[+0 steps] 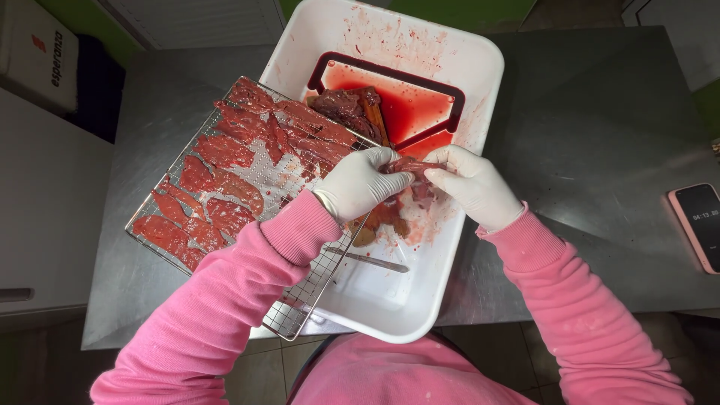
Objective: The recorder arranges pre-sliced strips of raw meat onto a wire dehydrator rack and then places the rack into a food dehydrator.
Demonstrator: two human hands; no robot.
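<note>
Over the white tray (457, 67), both gloved hands, left hand (360, 184) and right hand (469, 184), pinch a wet meat strip (409, 166) in a tight grip; slick, it could tear or slip into the tray.

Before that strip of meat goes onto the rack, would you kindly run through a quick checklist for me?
1. Meat strip held by both the left hand and the right hand: ok.
2. Gloves on both hands: ok.
3. Free space on the wire rack near the person: ok.
4. Rack lying flat: not ok, one edge rests on the white tray.
5. Knife lying away from the hands: ok.
6. Strip thickness: cannot tell.
</note>
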